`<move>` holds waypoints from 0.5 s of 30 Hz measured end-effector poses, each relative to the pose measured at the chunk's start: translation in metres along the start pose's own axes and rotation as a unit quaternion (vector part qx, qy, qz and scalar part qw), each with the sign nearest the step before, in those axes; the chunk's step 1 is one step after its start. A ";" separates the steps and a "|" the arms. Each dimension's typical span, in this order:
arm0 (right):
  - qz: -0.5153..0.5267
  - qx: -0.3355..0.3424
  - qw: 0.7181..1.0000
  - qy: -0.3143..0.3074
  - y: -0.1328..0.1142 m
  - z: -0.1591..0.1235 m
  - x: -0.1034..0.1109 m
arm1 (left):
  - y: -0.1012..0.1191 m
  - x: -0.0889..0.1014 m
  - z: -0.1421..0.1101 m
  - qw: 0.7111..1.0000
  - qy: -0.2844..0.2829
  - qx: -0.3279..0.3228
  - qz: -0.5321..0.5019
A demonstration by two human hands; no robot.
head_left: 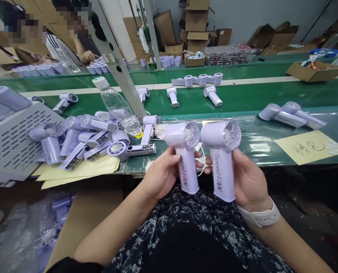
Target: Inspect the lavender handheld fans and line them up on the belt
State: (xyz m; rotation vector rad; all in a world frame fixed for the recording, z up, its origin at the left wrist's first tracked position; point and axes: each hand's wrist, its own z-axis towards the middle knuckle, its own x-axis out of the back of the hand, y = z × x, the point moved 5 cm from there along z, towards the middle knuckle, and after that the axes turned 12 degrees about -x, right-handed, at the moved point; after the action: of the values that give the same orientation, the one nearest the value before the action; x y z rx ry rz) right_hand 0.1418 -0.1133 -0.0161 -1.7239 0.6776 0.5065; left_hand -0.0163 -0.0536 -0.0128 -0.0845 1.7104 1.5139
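Observation:
My left hand [165,172] is closed around the handle of a lilac handheld fan [186,163], held upright in front of my lap. A second lilac handheld fan [222,167], also upright, is in the grip of my right hand [250,180], which has a pale watch strap at the wrist. Both fans have "Speed FAN" printed on their handles, and their round heads are turned toward me, side by side. A white cable [203,161] shows behind them at the table edge.
A pile of lilac fans [92,132] lies left on yellow paper, beside a slotted grey box [18,140] and a leaning water bottle [118,104]. Two fans [288,115] lie right, near a handwritten yellow sheet [311,147]. A metal post [119,60] rises from the bench. Co-workers sit across the green conveyor [243,93].

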 end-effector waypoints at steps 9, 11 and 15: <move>-0.064 0.013 0.996 0.067 0.005 -0.001 0.006 | 0.002 0.005 -0.017 0.995 0.005 -0.010 0.102; -0.057 0.006 0.995 0.080 0.008 -0.003 0.004 | 0.001 0.006 -0.020 0.994 0.008 -0.012 0.108; -0.067 0.006 0.994 0.086 0.010 -0.010 0.001 | 0.004 0.004 -0.026 0.994 -0.003 -0.031 0.109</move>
State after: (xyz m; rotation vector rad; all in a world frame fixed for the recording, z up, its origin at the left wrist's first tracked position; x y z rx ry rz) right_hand 0.1356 -0.1246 -0.0216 -1.8015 0.6786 0.2625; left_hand -0.0349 -0.0730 -0.0139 0.0782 1.7130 1.7250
